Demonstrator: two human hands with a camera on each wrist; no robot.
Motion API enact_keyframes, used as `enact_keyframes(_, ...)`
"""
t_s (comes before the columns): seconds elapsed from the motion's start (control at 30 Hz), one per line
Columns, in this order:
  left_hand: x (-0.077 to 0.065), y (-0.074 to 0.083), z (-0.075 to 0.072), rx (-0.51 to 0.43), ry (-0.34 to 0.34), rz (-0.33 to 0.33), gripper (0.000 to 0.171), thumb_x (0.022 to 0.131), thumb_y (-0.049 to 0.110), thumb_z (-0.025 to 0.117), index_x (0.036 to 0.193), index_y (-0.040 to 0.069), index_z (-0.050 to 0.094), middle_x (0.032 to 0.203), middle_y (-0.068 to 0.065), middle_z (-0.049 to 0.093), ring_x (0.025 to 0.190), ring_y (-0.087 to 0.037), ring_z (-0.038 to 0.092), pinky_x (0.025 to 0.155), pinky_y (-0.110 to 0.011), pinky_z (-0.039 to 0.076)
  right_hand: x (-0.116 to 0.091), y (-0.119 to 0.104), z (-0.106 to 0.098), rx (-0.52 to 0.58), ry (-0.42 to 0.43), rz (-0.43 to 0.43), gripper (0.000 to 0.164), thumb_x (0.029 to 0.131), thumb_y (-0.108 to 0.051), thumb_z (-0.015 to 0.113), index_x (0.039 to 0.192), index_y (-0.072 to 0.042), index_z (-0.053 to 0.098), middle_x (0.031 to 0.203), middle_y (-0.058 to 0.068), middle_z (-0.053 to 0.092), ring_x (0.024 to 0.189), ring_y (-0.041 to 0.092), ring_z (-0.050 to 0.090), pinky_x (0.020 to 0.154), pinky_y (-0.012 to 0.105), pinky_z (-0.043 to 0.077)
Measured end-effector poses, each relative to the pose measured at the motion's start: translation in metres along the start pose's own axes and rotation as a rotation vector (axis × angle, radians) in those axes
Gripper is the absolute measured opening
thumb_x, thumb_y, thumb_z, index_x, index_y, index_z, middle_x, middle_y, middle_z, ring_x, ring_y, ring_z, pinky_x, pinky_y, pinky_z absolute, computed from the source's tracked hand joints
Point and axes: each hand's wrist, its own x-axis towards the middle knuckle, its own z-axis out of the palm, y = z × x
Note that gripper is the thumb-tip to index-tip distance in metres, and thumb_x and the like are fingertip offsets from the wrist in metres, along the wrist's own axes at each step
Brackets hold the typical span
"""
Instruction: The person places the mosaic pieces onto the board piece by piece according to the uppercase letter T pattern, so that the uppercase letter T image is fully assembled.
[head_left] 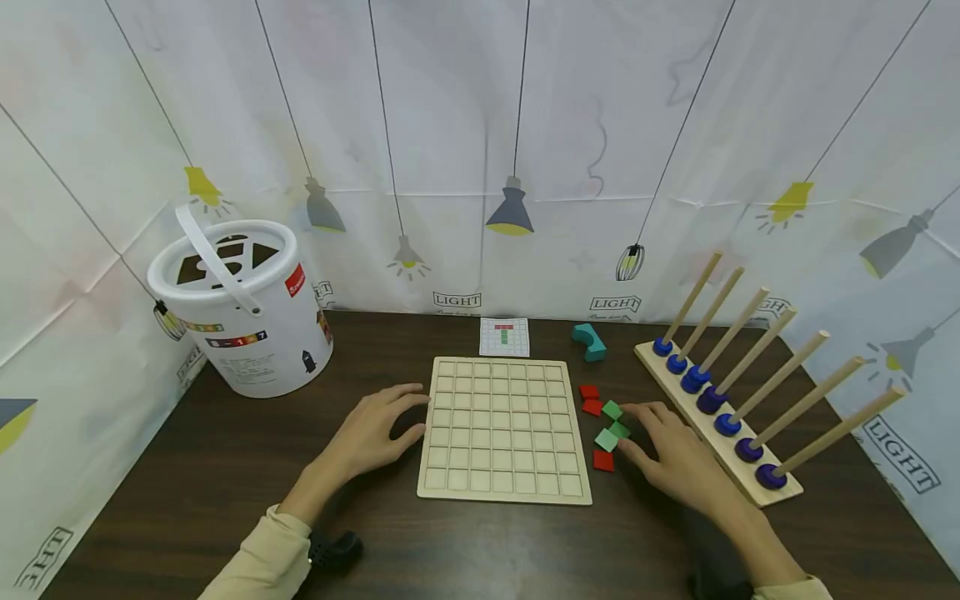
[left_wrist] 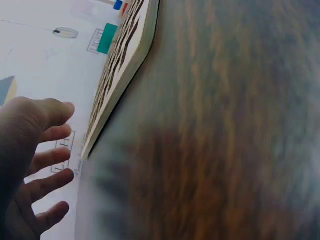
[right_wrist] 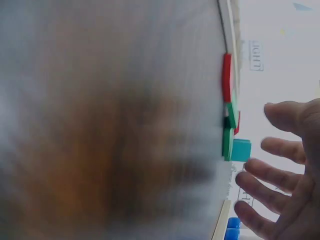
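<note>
A pale wooden grid board (head_left: 504, 429) lies flat on the dark table. My left hand (head_left: 378, 429) is beside its left edge, fingers spread and holding nothing; the left wrist view shows the same loose left hand (left_wrist: 40, 150). Right of the board lie several small square tiles, among them a red tile (head_left: 603, 461) and a pale green tile (head_left: 607, 440). My right hand (head_left: 675, 454) is just right of them with its fingertips close to the green ones; whether it touches them I cannot tell. In the right wrist view the right hand (right_wrist: 285, 175) has extended fingers and nothing in its grasp.
Behind the board lies a pattern card (head_left: 504, 337) with red and green squares. A teal arch block (head_left: 589, 342) is right of it. At right stands a pegged wooden rack (head_left: 720, 425) with blue rings; at back left, a white lidded bucket (head_left: 247, 325).
</note>
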Motion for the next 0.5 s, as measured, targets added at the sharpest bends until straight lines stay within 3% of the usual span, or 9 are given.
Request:
enact_keyframes(0.23,0.002,0.000,0.012,-0.083,-0.035,-0.012,0.041,0.090,0.037,0.062,0.128,0.024,0.059,0.143,-0.003,0.048,0.130,-0.024,0.047,0.104,-0.056,0.036,-0.017,-0.012,0.005,0.074,-0.001,-0.022,0.034,0.086,-0.023,0.070,0.116,-0.010,0.059,0.113,0.006,0.059,0.108,0.030,0.058,0.087,0.051,0.049)
enact_keyframes(0.5,0.003,-0.004,0.023,-0.092,0.038,0.045,0.041,0.086,0.036,0.065,0.125,0.023,0.061,0.142,-0.005,0.049,0.131,-0.027,0.046,0.103,-0.057,0.036,-0.022,-0.017,0.011,0.094,-0.001,-0.028,0.029,0.081,-0.018,0.074,0.107,-0.014,0.063,0.107,0.001,0.061,0.106,0.027,0.058,0.087,0.051,0.048)
